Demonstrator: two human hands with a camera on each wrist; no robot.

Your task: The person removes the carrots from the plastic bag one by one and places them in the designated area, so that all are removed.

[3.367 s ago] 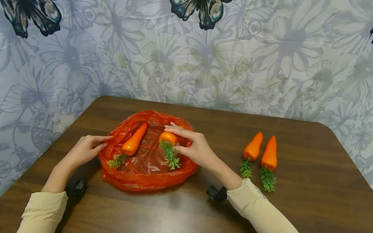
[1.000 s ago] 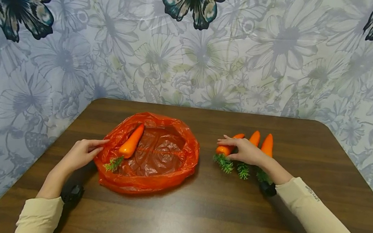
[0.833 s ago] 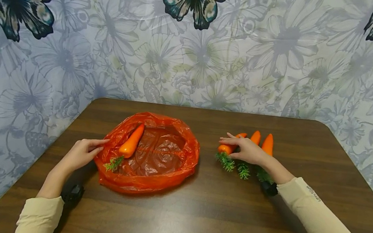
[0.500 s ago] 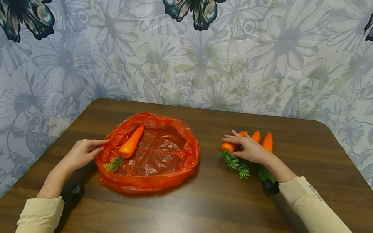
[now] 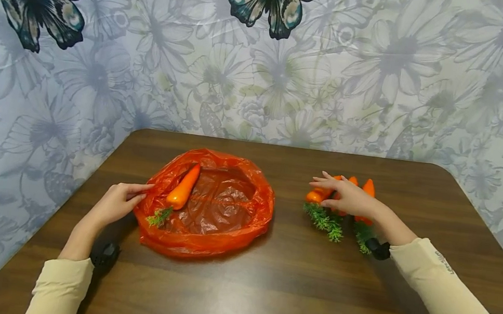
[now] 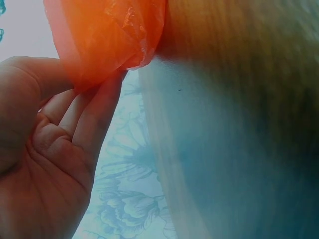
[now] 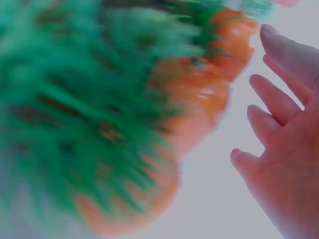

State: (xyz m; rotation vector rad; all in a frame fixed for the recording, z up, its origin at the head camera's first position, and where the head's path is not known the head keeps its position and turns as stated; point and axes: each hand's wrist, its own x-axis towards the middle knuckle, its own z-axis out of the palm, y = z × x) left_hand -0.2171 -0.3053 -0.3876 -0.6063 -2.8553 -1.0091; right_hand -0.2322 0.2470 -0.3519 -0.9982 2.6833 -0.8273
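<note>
My left hand (image 5: 114,202) pinches the left rim of a red plastic bag (image 5: 202,248) between thumb and fingers; the left wrist view shows the bag film (image 6: 107,40) in that grip. Inside the bag's left side lies one orange carrot (image 5: 183,190) with a green top. Over the carrots on the right, my right hand (image 5: 353,198) has its fingers spread and holds nothing. The leftmost carrot (image 5: 314,197) and the middle carrot (image 5: 353,180) are partly covered by it. A right-hand carrot (image 5: 369,187) lies partly behind the wrist. In the right wrist view, leafy tops (image 7: 65,99) are blurred.
Everything lies on a brown wooden table (image 5: 233,301). Behind it hangs a patterned backdrop (image 5: 287,93) with butterflies. A black wrist camera (image 5: 105,254) is under the left wrist, another black camera (image 5: 378,248) under the right.
Right hand has taken a carrot out of the bag, set it left of the two others, slid it closer to them and let go. Left hand has kept hold of the bag.
</note>
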